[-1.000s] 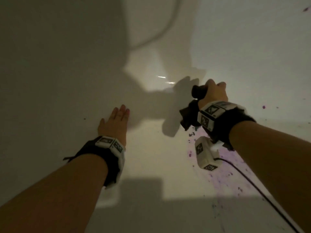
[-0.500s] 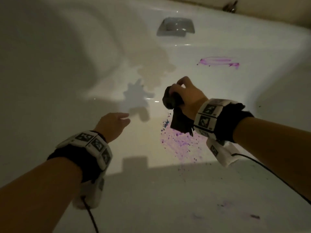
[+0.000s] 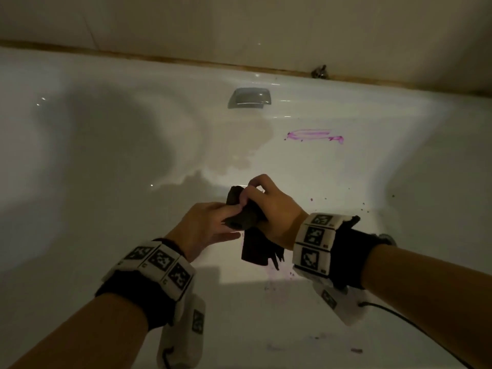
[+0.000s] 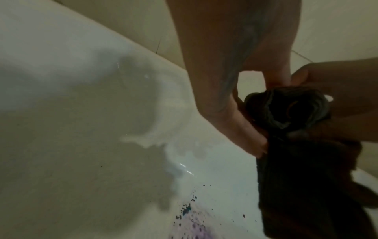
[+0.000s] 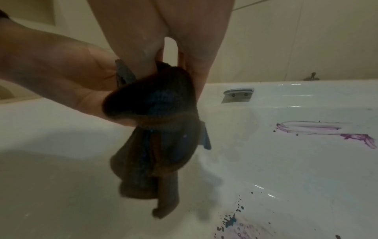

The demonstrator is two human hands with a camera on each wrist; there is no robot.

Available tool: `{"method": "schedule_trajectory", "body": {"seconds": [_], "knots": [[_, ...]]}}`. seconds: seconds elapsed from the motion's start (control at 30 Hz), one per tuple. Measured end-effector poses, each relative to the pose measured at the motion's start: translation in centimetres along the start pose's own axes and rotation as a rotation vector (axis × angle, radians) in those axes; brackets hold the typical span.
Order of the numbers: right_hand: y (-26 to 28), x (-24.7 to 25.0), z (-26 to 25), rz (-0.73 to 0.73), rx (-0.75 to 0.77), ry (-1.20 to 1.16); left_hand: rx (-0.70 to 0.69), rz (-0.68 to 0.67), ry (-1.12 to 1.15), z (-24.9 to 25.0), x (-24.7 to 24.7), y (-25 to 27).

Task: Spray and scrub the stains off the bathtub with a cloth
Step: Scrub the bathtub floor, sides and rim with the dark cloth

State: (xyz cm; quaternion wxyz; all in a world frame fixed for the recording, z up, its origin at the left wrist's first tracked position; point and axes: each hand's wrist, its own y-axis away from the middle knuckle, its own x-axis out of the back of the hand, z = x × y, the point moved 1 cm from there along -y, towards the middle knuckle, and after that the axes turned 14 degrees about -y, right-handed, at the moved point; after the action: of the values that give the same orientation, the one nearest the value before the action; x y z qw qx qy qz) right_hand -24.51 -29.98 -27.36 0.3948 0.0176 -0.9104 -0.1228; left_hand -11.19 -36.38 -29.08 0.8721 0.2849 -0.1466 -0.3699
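Observation:
A dark cloth hangs bunched above the white bathtub floor. My right hand grips its upper part with curled fingers. My left hand pinches the rolled end from the left, thumb on top and fingers underneath. In the right wrist view the cloth dangles from both hands. A purple smear marks the far tub wall, also seen as the smear. Purple splatter lies on the floor under the cloth, and shows as splatter. No spray bottle is in view.
A metal overflow plate sits on the far tub wall, with a small metal fitting on the rim above it. Beige wall tiles rise behind. A black cable trails from my right wrist.
My left hand left the tub surface and came over to take hold of the cloth with the right. The view rose from the tub floor to the far wall.

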Motion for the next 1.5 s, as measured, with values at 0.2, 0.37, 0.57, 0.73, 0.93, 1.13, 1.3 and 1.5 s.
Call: {"method": "schedule_trajectory", "body": {"seconds": [0.2,0.37,0.57,0.73,0.93,1.13,1.3,1.5], "knots": [[3.1,2.8,6.8,-0.076,-0.071,-0.109,0.063,0.154,-0.12,1.9,-7.1,-1.7],[4.5,5.7,13.3,-0.168,-0.049,-0.067,0.088,0.246,-0.224,4.8,-12.4,-4.4],[3.7,8.1,17.9,-0.024,0.031,-0.205,0.054,0.142,-0.138,7.4,-15.4,-8.5],[1.5,11.6,19.8,0.168,-0.003,-0.203,0.007,0.052,-0.184,10.2,-16.0,-13.2],[-4.9,22.9,25.3,0.414,-0.146,-0.001,-0.232,0.298,-0.66,15.0,-13.2,-20.1],[-12.9,30.3,29.5,0.348,-0.392,-0.077,-0.448,0.445,-1.371,19.5,-11.2,-25.8],[-16.7,32.3,31.5,0.299,-0.484,-0.032,-0.509,0.447,-1.623,21.7,-10.5,-29.7],[-17.6,30.5,33.7,0.145,-0.467,0.246,-0.465,0.428,-1.816,22.9,-9.5,-33.9]]}}
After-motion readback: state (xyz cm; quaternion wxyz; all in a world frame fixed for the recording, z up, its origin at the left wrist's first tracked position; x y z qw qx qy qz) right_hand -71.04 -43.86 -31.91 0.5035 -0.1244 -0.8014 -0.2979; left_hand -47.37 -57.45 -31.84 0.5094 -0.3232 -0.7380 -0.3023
